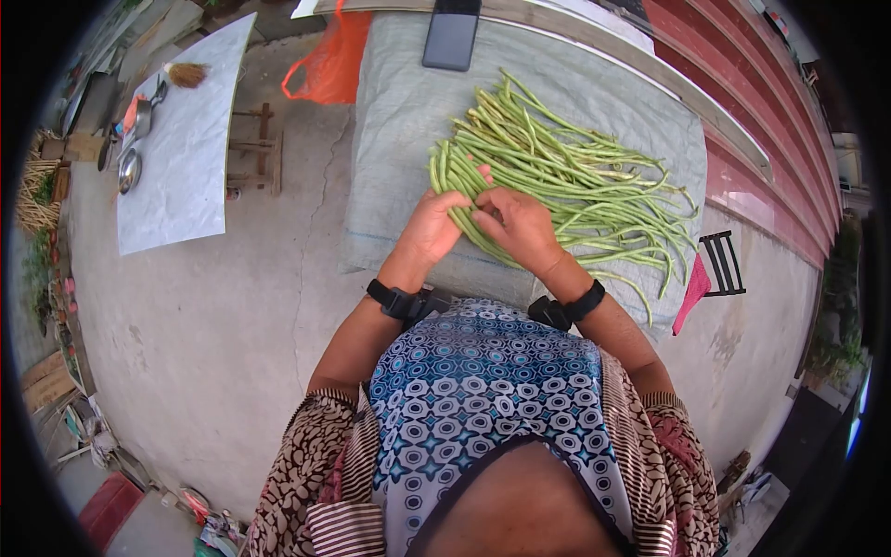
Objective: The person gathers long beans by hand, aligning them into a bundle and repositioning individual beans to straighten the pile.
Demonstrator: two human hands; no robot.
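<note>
A large heap of green long beans (580,172) lies fanned out on a grey woven sheet (394,121), most of the ends trailing to the right. My left hand (438,223) is wrapped round the left end of a bunch of these beans, its thumb on top and fingertips showing beyond them. Close beside that thumb, my right hand (522,225) has its fingers curled in, the fingertips against the beans of the same bunch. What exactly its fingertips pinch is partly hidden by the hand. Both wrists wear black straps.
A dark phone (452,35) rests at the sheet's far edge, with an orange plastic bag (331,60) hanging left of it. Further left stands a pale table (190,139) bearing a metal bowl (130,171) and a brush (186,74). Red steps (742,102) rise at right.
</note>
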